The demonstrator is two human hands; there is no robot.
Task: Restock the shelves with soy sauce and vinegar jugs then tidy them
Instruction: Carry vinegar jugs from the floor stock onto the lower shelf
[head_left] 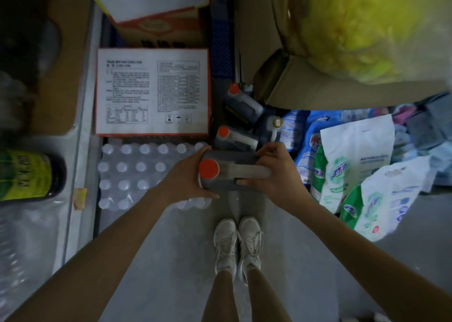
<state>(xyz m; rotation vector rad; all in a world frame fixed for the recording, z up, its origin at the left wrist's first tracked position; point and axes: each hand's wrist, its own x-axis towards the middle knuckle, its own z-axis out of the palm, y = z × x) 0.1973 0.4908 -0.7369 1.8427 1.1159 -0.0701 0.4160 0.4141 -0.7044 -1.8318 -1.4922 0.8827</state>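
Small grocery shop, pretty clearly: stacked cartons (152, 92), shrink-wrapped water pack (137, 175), detergent bags (354, 165) heaped on the right, jugs (242, 104) beside them, shelf (73, 150) with a price tag (79, 198) on the left.

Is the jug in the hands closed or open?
Closed: the orange cap sits on the jug, which the left hand and right hand hold.

Holding a dark jug (232, 157) with an orange cap above the floor (183, 248): left hand (188, 177) cupped round the cap end, right hand (275, 175) curled round the pale handle. Just beyond, two more jugs (236, 139); leftward, a pack of water bottles (132, 175).
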